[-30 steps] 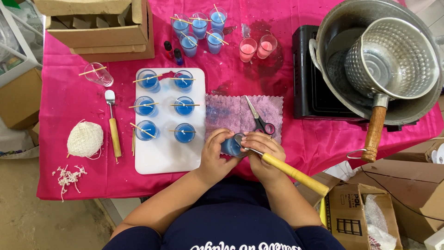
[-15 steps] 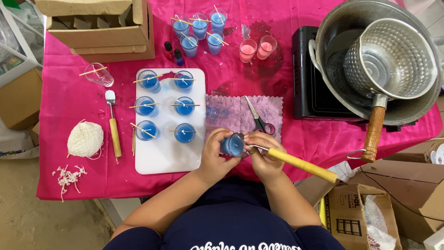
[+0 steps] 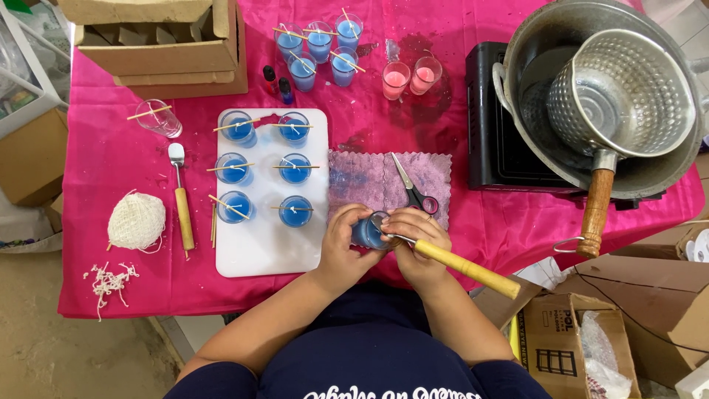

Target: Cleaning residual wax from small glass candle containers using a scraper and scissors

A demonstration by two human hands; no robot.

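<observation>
My left hand point(image 3: 343, 242) grips a small glass of blue wax point(image 3: 367, 232) held on its side over the near table edge. My right hand point(image 3: 415, 230) holds a wooden-handled metal tool point(image 3: 464, 267) with its tip at the glass's mouth. Just beyond my hands lies a purple cloth point(image 3: 367, 182) with scissors point(image 3: 411, 188) on it. To the left, a white board point(image 3: 260, 240) carries several blue wax glasses point(image 3: 295, 169) with wick sticks laid across them.
A pot with a dented saucepan point(image 3: 622, 96) sits on a black stove point(image 3: 487, 140) at right. More blue glasses point(image 3: 319, 43) and two pink ones point(image 3: 408, 78) stand at the back. String ball point(image 3: 136, 221), spatula point(image 3: 180, 207), cardboard boxes point(image 3: 170, 44) at left.
My hands shifted slightly left and turned the glass; the tool's wooden handle has swung lower toward the right.
</observation>
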